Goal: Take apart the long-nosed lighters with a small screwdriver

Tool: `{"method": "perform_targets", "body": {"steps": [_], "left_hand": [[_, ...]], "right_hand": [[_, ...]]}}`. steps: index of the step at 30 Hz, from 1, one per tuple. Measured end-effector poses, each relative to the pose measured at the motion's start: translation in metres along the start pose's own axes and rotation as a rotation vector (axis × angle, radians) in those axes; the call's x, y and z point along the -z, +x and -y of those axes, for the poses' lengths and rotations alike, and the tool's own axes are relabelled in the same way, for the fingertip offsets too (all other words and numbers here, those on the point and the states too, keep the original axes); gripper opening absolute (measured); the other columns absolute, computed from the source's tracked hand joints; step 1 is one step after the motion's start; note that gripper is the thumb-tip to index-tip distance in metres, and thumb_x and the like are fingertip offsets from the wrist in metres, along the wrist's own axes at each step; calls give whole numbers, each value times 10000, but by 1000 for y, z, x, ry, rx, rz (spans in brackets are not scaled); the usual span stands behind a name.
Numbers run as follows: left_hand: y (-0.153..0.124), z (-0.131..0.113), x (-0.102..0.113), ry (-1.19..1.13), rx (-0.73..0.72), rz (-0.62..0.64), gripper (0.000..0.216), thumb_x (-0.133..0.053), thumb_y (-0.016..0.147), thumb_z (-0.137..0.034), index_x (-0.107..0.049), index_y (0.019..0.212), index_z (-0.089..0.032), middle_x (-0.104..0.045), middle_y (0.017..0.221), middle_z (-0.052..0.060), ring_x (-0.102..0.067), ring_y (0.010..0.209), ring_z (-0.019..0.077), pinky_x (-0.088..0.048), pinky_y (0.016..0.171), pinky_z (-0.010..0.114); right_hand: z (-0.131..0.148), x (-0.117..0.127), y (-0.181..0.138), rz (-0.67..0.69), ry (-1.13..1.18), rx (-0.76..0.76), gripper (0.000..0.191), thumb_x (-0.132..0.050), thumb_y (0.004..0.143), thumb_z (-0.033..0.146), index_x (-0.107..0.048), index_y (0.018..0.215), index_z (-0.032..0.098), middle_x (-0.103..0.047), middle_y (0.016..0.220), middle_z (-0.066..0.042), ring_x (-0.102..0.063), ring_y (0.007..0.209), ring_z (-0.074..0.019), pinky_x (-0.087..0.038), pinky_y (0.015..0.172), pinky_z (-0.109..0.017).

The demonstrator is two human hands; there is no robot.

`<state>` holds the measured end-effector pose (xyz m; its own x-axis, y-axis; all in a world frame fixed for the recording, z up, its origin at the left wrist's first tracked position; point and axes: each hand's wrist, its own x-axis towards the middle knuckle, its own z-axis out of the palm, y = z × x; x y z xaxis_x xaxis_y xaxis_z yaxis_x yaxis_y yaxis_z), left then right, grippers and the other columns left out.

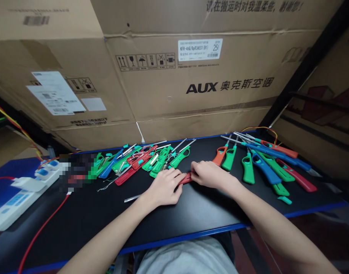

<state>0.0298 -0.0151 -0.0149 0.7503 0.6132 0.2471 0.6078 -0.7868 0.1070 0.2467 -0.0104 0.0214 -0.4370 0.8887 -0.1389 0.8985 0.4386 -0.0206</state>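
Note:
A red long-nosed lighter (pixel 185 179) lies across the middle of the table between both hands. My left hand (pixel 167 186) is closed around it from the left. My right hand (pixel 204 173) grips its other end with bent fingers. A metal tube (pixel 132 198) pokes out from under my left wrist; its join to the red lighter is hidden. Left of my hands is a pile of opened lighters, with a red casing (pixel 125 175) and a green casing (pixel 180 156) among them. To the right, whole lighters lie together, including a green lighter (pixel 247 170) and a blue lighter (pixel 264 167).
Large cardboard boxes (pixel 163 95) wall off the back of the black table (pixel 174 220). At left sits a white power strip (pixel 8 209) with plugs and a red cable (pixel 43 228). A small teal piece (pixel 285 199) lies near the right front edge.

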Motion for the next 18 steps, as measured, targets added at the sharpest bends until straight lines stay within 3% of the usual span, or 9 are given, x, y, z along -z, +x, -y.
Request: {"method": "perform_targets", "body": {"steps": [8, 14, 18], "left_hand": [[1, -6, 0, 65, 1, 14, 371, -506, 923, -247, -638, 1264, -182, -706, 1110, 85, -641, 972, 240, -534, 805, 395], [1, -5, -2, 60, 0, 12, 375, -498, 931, -251, -628, 1276, -183, -701, 1096, 85, -636, 969, 241, -530, 798, 396], [0, -5, -2, 65, 0, 9, 372, -502, 929, -247, -628, 1274, -188, -702, 1097, 78, -637, 971, 239, -525, 806, 393]], "right_hand": [[8, -3, -5, -16, -110, -47, 255, -369, 1052, 243, -581, 1017, 105, -709, 909, -188, -733, 847, -288, -474, 683, -300], [12, -1, -6, -2, -147, -10, 203, -397, 963, 71, -591, 1017, 94, -712, 918, -193, -735, 845, -291, -478, 692, -303], [12, -3, -5, -1, -150, -2, 202, -385, 981, 87, -585, 1013, 90, -709, 900, -182, -737, 832, -293, -467, 665, -297]]}}
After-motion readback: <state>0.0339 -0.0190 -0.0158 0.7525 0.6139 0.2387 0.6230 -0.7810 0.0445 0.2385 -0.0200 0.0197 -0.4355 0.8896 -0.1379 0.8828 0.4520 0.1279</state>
